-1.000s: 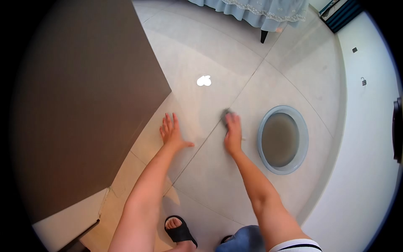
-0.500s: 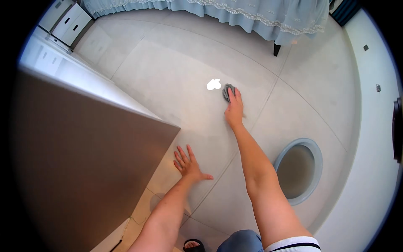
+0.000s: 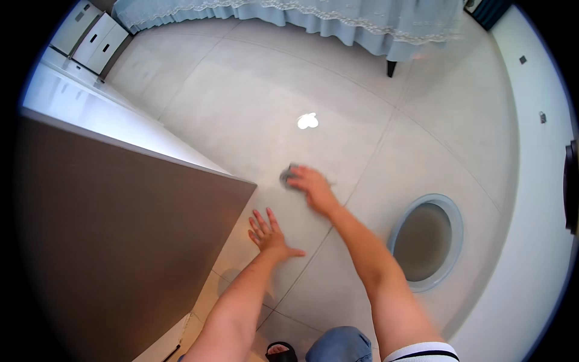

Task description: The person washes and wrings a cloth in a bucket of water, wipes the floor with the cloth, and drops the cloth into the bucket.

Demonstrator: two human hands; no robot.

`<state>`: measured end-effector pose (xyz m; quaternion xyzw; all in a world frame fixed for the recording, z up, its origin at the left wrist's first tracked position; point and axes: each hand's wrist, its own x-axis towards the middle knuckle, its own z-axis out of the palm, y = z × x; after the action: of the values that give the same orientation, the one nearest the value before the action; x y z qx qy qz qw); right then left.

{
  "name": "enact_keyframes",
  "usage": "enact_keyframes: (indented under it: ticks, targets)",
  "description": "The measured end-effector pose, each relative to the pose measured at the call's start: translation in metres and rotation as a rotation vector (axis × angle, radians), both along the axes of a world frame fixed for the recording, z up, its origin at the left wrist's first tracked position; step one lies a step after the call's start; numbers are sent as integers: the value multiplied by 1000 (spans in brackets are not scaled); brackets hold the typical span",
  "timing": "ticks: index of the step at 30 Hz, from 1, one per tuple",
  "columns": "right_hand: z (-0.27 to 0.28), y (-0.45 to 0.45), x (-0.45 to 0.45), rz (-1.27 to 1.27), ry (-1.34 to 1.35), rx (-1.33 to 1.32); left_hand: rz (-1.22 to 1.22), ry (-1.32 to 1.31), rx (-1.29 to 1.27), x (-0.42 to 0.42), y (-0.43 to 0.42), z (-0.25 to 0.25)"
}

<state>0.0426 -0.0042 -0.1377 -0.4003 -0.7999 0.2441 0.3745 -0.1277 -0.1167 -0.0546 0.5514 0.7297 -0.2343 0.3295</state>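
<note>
A bunched grey cloth (image 3: 288, 177) lies on the pale tiled floor (image 3: 241, 102), under the fingers of my right hand (image 3: 312, 186), which presses on it. The far side of the cloth shows past my fingertips; the rest is covered. My left hand (image 3: 271, 237) rests flat on the tiles with its fingers spread, beside the corner of a brown panel, and holds nothing. To the right of my right forearm stands a light blue-grey bucket (image 3: 456, 241) with murky water (image 3: 424, 241) in it.
A brown panel (image 3: 132, 229) with a white inner side takes up the left. A blue lace-edged bed skirt (image 3: 338, 24) hangs at the back, with a dark leg (image 3: 391, 67) below it. White drawers (image 3: 99, 42) stand far left. A white wall (image 3: 537, 199) runs along the right.
My right hand has swept the cloth toward me and to the left across the floor, closer to the panel's corner. My left hand and the bucket have stayed about where they were.
</note>
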Motion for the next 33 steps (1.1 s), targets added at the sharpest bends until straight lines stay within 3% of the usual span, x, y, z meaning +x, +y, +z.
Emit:
enact_keyframes:
  ticks: [7, 10, 13, 15, 16, 19, 25, 27, 30, 31, 32, 33]
  targets:
    - [34, -272, 57, 149, -118, -266, 5, 32, 26, 2, -5, -4]
    - [42, -331, 76, 237, -82, -379, -4, 39, 29, 0, -7, -9]
    - [19, -310, 92, 152, 42, -394, -15, -6, 106, -5, -15, -14]
    - [30, -257, 102, -147, 0, -163, -81, -30, 246, -2, -30, -13]
    - [24, -235, 105, -332, -3, -177, -118, -70, 319, -8, -43, -28]
    - [24, -249, 84, -396, -56, -121, -266, -162, 517, -6, -111, -52]
    - [38, -433, 70, 118, 36, -418, -332, -425, 496, 17, -270, -21]
    - [31, -439, 87, 40, 312, -593, -315, -475, 482, 20, -298, -11]
    - [36, -373, 136, -224, 142, -211, -261, -482, 508, 24, -322, 3]
    - [32, -350, 145, -500, 30, -153, -234, -473, 536, 27, -326, 4]
    - [40, -340, 148, -549, 32, -308, -208, -457, 566, 29, -328, 3]
    - [35, -349, 134, -504, 6, -245, -184, -465, 591, 28, -329, 3]
